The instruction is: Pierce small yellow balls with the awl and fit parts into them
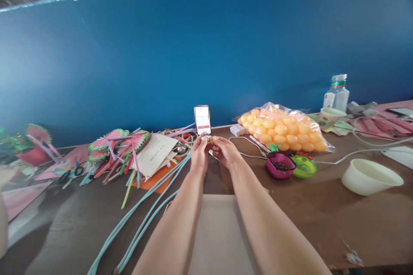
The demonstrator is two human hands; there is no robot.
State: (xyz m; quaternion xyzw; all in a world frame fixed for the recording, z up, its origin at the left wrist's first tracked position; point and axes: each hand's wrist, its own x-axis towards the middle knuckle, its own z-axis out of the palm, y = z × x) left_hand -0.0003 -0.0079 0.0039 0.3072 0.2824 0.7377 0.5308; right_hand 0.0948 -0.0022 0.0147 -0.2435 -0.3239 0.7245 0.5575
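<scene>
My left hand [199, 154] and my right hand [224, 151] meet in front of me above the table. Between their closed fingertips is a small shiny metallic piece [205, 137], mostly covered by the fingers, so its exact kind does not show. Just behind it a phone [203, 125] with a lit screen stands upright against the blue partition. To the left of my left hand lies a round silver object [181, 149]. Several light blue cords [146, 202] run from near my left wrist toward the front edge.
Pink-and-green paper fans [108, 142], scissors [71, 174] and a white sheet [156, 152] crowd the left. On the right are a bag of orange balls [284, 129], a purple pouch [280, 165], a pale bowl [371, 176] and a plastic bottle [337, 93]. Another person's arm [3, 210] enters at left.
</scene>
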